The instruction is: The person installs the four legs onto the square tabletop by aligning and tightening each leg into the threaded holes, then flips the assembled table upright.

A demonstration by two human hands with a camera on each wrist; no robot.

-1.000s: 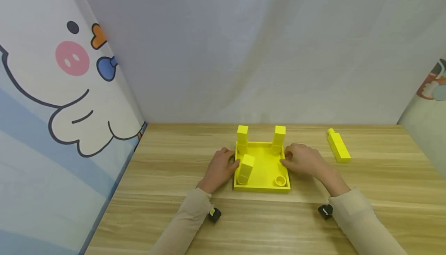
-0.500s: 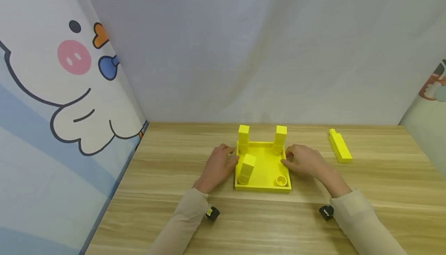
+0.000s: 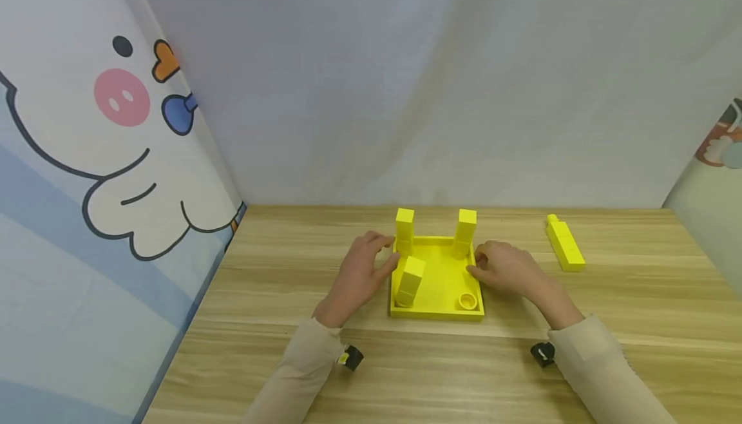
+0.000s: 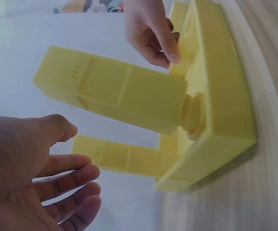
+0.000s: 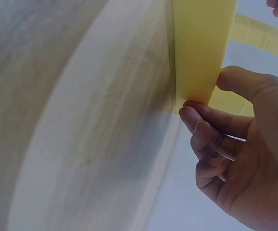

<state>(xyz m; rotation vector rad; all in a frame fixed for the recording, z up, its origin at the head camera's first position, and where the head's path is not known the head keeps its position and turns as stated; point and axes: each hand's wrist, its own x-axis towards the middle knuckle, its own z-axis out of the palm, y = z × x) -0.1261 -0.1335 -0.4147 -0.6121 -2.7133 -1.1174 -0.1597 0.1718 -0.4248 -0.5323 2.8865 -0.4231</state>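
Note:
A square yellow tray [image 3: 440, 312] with a low rim lies on the table. Three square yellow posts rise from its corners: back left post [image 3: 405, 227], back right post [image 3: 466, 227] and front left post [image 3: 411, 277]. The front left post leans, and the left wrist view shows a narrower neck at its foot. A round socket [image 3: 467, 301] sits bare in the front right corner. My left hand [image 3: 356, 276] hovers by the tray's left side, fingers spread and holding nothing. With thumb and fingertips, my right hand [image 5: 245, 130] pinches the tray's right wall.
Another yellow post [image 3: 564, 243] with a round knob at one end lies on the wooden table [image 3: 278, 269], right of my right hand. A pale curtain [image 3: 440, 89] closes off the back, and a printed cartoon sheet [image 3: 116, 173] hangs at the left.
My left hand has come off the tray's left wall, its fingers moving up and spreading. The right hand keeps its pinch on the right wall. Tray and posts look unmoved.

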